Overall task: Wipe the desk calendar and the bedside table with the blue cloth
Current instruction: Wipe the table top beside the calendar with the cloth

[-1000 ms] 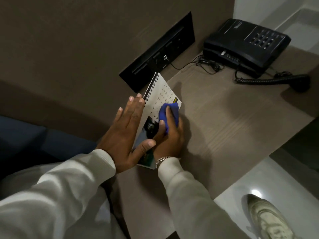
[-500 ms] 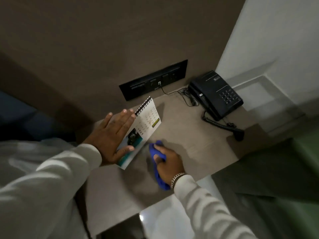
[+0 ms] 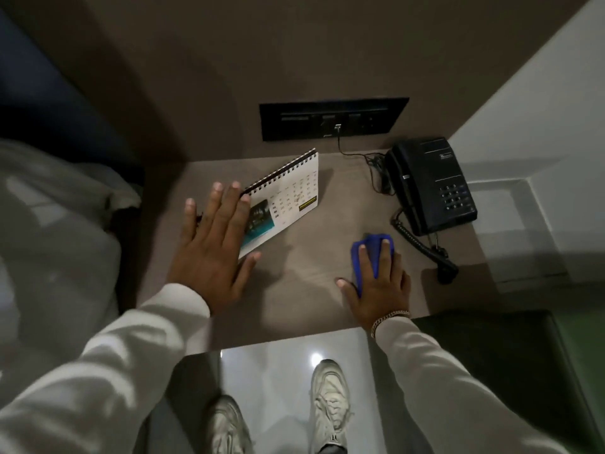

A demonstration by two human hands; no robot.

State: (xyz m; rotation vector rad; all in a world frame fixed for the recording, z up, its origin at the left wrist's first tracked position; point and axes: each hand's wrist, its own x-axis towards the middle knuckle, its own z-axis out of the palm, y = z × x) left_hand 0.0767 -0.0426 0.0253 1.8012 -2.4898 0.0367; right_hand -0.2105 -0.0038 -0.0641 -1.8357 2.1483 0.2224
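Note:
A spiral-bound desk calendar (image 3: pixel 288 194) stands on the brown bedside table (image 3: pixel 304 299), toward its back left. My left hand (image 3: pixel 212 250) is spread flat, fingers apart, over the calendar's left lower part, and it grips nothing. The blue cloth (image 3: pixel 370 253) lies on the tabletop to the right of the calendar. My right hand (image 3: pixel 379 283) presses down on the blue cloth with fingers over it, close to the telephone's coiled cord.
A black telephone (image 3: pixel 432 185) sits at the table's back right, its handset (image 3: pixel 445 270) off the cradle on a coiled cord. A black socket panel (image 3: pixel 334 119) is in the wall behind. White bedding (image 3: pixel 55 224) lies left. My shoes (image 3: pixel 330 401) stand on the glossy floor below.
My right hand slid the blue cloth off the calendar and rightward across the tabletop toward the telephone. My left hand stayed on the calendar's left side. The view pulled back.

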